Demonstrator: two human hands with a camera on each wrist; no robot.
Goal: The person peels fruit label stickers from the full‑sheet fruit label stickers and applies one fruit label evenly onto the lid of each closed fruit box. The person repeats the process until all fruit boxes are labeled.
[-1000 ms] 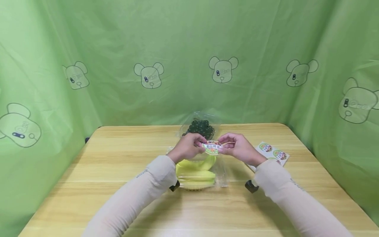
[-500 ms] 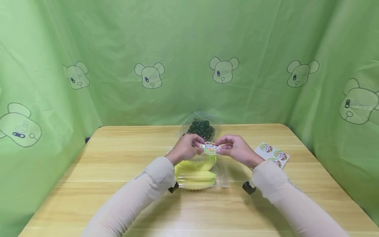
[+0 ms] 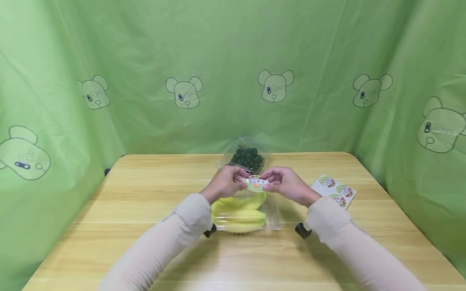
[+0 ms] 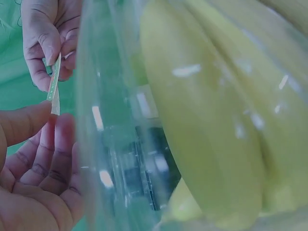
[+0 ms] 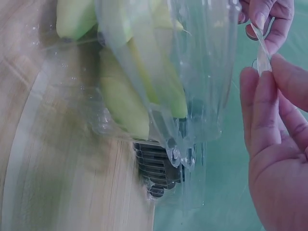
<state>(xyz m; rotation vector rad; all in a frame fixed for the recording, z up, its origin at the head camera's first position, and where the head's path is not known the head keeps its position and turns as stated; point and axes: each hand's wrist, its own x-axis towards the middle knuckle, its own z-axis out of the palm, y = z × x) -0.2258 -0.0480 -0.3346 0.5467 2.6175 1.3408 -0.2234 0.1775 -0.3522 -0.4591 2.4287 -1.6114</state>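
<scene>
An oval printed fruit sticker (image 3: pixel 256 184) is stretched between my two hands above a clear plastic box. My left hand (image 3: pixel 225 182) pinches its left end and my right hand (image 3: pixel 287 184) pinches its right end. From the side, in the left wrist view, the sticker (image 4: pixel 55 86) looks like a thin strip between thumb and fingertips. Yellow bananas (image 3: pixel 240 216) lie inside the clear box (image 3: pixel 272 221) just below the hands. The right wrist view also shows the sticker (image 5: pixel 263 55) edge-on, apart from the box.
Behind the bananas, another clear box (image 3: pixel 267 147) holds dark grapes (image 3: pixel 247 157). A white sheet (image 3: pixel 320 186) with several similar round stickers lies on the wooden table (image 3: pixel 145 190), right of the hands. Green curtains (image 3: pixel 233 117) surround the table.
Both hands have shifted slightly left and a little nearer, carrying the sticker between them. More of the sticker sheet shows beside the right wrist. The boxes have stayed in place.
</scene>
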